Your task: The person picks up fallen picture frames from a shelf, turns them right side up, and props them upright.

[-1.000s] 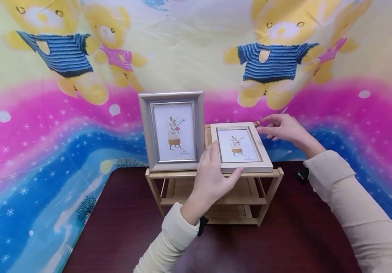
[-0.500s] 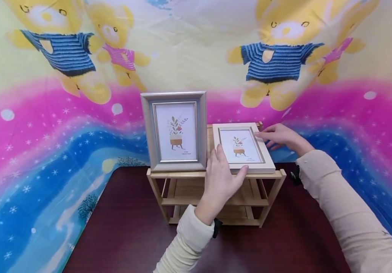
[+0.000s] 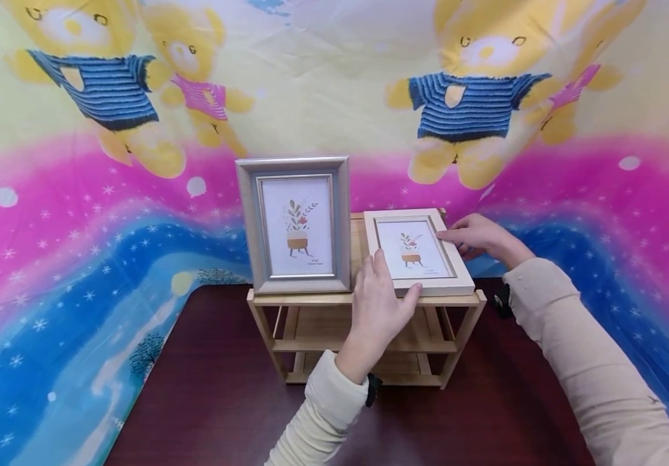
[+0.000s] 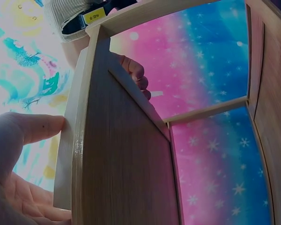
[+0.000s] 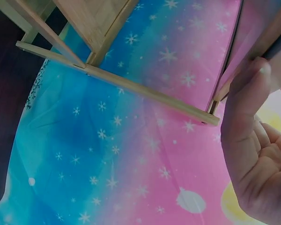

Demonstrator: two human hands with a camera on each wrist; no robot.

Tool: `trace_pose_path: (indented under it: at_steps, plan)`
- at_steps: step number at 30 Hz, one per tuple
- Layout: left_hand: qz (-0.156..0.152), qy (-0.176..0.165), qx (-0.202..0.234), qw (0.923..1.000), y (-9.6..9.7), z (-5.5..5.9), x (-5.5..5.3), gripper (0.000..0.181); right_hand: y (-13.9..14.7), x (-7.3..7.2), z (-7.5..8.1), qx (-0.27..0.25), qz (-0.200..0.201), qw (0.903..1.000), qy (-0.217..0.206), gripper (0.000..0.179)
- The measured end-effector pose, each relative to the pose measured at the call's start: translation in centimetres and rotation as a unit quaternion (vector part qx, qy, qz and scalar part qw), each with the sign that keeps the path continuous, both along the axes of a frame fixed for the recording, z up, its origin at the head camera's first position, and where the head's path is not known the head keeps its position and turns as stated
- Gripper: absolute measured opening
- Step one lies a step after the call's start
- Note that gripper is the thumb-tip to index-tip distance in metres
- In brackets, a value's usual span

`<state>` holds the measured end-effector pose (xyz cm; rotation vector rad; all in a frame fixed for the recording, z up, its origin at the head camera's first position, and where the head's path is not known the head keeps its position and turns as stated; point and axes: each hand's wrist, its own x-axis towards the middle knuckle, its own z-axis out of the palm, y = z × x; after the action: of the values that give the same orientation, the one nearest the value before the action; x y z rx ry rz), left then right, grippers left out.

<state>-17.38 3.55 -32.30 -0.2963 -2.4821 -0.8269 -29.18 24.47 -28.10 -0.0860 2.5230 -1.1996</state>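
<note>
A cream picture frame [image 3: 462, 279] lies face up on the right of a wooden rack's top [image 3: 360, 243]. My left hand [image 3: 372, 317] has straight fingers along its left edge, with the thumb at its front edge; in the left wrist view the thumb [image 4: 42, 127] touches that edge. At the frame's right edge, my right hand [image 3: 482, 238] rests a fingertip on the border; its other fingers are loosely bent and partly hidden. To the left, a silver-grey picture frame [image 3: 246, 226] stands upright. Both frames show a potted-plant print.
The wooden rack [image 3: 363, 345] has lower shelves and stands on a dark red-brown table [image 3: 206, 388]. Behind it hangs a patterned cloth [image 3: 329, 90] with printed bears. The rack's slats and rails [image 5: 145, 91] also show in the right wrist view.
The cream frame has shifted slightly to the right on the rack. My left hand has moved right along with it, and my right hand has come down from above the far corner onto the right edge.
</note>
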Motion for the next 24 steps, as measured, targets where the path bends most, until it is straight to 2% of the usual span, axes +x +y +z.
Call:
trace_pose_path:
  at_steps: [6, 9, 19, 24]
  plan:
    - [-0.012, 0.021, 0.008, 0.9997, 0.0, 0.0, -0.2, 0.073, 0.4, -0.2, -0.1, -0.036, 0.003, 0.9993, -0.009, 0.055]
    - [-0.017, 0.026, 0.01, 0.9995, -0.1, 0.0, -0.3, 0.072, 0.7, -0.2, -0.3, -0.036, 0.003, 0.9994, -0.002, 0.054]
    - [-0.041, 0.043, 0.024, 0.998, -0.2, 0.0, -0.5, 0.072, 1.2, 0.6, -0.3, -0.033, -0.018, 0.9964, 0.076, 0.061]
    - [-0.048, 0.028, 0.039, 0.9977, -0.4, -0.1, -0.8, 0.076, 1.2, 1.0, -0.1, -0.028, -0.025, 0.993, 0.112, 0.063]
